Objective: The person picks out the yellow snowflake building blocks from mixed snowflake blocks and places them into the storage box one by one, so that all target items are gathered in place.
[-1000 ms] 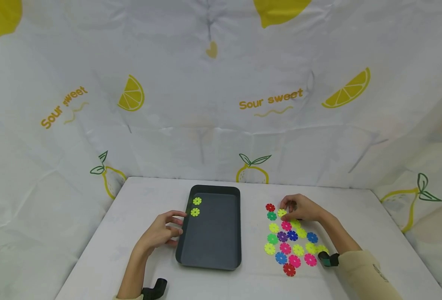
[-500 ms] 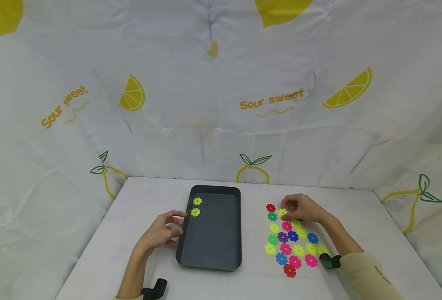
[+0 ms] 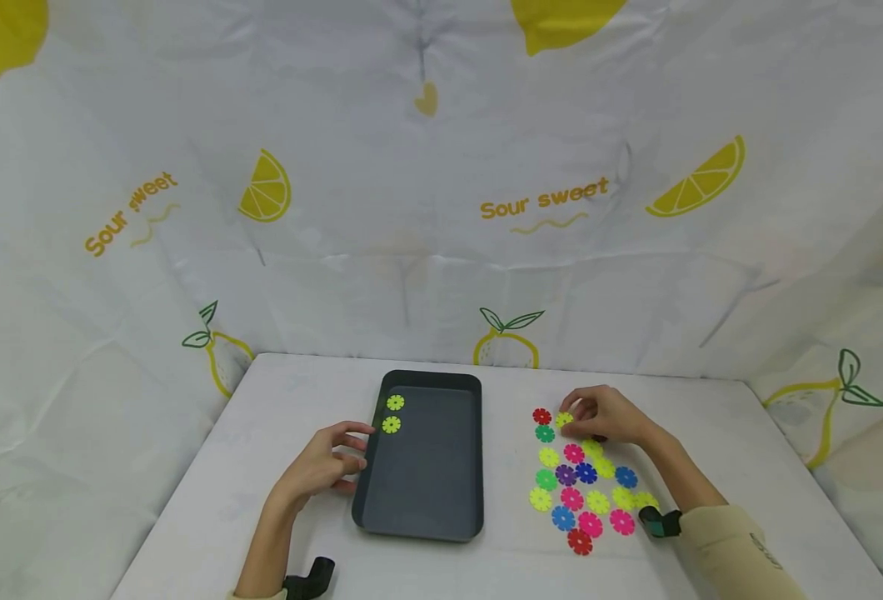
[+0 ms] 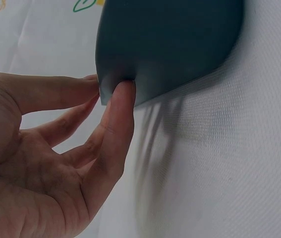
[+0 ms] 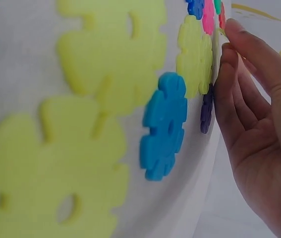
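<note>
A dark grey baking tray (image 3: 419, 467) lies left of the table's middle, with two yellow slotted flower discs (image 3: 391, 425) one below the other near its left wall. My left hand (image 3: 321, 462) holds the tray's left edge; in the left wrist view, one fingertip (image 4: 125, 94) presses the outer wall. To the right, my right hand (image 3: 606, 417) pinches a yellow slotted disc (image 3: 565, 419) between thumb and fingers at the top of the spread discs. A red disc (image 3: 542, 417) and a green disc (image 3: 545, 433) lie just left of it. That pinched disc is mostly hidden in the right wrist view.
Pink disc (image 3: 591, 524), blue disc (image 3: 563, 517), purple disc (image 3: 566, 475) and several other coloured discs lie close together below my right hand, some yellow ones overlapping. White table (image 3: 509, 500) shows between tray and discs. A lemon-print cloth (image 3: 381, 208) hangs behind.
The pinched yellow disc and my right fingers have shifted slightly up and away from the neighbouring discs. My left hand and the tray stay as they were.
</note>
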Motion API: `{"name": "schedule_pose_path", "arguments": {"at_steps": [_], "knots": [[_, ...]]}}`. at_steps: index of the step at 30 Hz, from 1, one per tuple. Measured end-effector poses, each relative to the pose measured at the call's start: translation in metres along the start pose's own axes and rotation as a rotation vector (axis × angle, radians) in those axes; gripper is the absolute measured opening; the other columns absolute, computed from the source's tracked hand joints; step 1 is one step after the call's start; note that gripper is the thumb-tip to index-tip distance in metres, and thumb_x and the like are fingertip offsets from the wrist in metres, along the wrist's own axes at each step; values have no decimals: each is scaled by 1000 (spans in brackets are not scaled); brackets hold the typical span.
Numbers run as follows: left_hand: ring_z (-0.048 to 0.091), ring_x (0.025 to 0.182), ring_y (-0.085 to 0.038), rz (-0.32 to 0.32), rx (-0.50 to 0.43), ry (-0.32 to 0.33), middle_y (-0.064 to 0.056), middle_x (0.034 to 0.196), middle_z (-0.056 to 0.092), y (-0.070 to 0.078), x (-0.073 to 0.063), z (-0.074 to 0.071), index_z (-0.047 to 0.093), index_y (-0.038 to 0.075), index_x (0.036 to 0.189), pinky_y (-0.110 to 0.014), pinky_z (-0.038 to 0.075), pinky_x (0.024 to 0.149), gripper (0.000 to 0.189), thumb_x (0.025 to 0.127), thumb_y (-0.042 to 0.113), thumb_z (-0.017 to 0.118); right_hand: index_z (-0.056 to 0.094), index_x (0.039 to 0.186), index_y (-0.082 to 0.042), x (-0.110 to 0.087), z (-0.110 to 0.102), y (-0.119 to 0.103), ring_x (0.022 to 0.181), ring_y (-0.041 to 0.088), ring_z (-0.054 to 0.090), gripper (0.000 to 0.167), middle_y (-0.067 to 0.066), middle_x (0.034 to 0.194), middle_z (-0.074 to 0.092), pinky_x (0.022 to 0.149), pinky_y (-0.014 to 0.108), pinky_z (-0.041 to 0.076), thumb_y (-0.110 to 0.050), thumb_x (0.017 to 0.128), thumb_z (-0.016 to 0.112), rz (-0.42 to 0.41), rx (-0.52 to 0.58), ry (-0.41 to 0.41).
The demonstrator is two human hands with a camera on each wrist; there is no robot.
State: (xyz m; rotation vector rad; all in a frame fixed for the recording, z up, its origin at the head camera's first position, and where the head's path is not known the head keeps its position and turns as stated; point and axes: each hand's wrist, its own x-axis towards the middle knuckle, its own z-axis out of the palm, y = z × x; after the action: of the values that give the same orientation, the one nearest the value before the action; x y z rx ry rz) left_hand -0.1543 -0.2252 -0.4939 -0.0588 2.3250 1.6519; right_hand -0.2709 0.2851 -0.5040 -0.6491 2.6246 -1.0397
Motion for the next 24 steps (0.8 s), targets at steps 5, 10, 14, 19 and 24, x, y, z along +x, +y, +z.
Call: {"name": "schedule_pose_path", "arguments": {"at_steps": [5,10,14,19,24], "knots": [[72,88,-24,3,-1,-3,-20,127,65,-1,1,0,62,9,145,-41,67,70,57,90,-3,69,76,115,-9,-1,-1,-2,77,11,69,31,4,91,76,71,22,62,-26,92,87,13,14,24],[72,88,-24,3,5,-2,-20,127,65,0,0,0,63,9,145,-41,67,71,57,90,-3,68,75,118,-5,-2,-3,-12,79,14,74,31,8,91,79,73,20,62,-22,94,85,-12,71,46],[72,89,-24,-2,7,-2,-20,128,65,1,-1,0,63,9,145,-41,67,71,57,90,-4,68,73,121,-1,0,-3,-24,81,23,79,32,15,96,81,75,22,64,-18,96,83,-57,132,32],[72,90,-24,-9,0,-3,-20,128,64,2,-2,0,62,9,145,-41,67,71,57,90,-4,67,71,124,1,6,0,-43,85,35,80,33,19,99,82,78,24,65,-15,97,81,-98,191,12],[71,90,-24,-11,-2,-5,-21,128,64,2,-2,-1,62,9,146,-41,66,72,57,90,-4,67,71,123,1,14,8,-64,85,37,80,32,23,98,81,78,25,65,-14,97,81,-125,228,13]]}}
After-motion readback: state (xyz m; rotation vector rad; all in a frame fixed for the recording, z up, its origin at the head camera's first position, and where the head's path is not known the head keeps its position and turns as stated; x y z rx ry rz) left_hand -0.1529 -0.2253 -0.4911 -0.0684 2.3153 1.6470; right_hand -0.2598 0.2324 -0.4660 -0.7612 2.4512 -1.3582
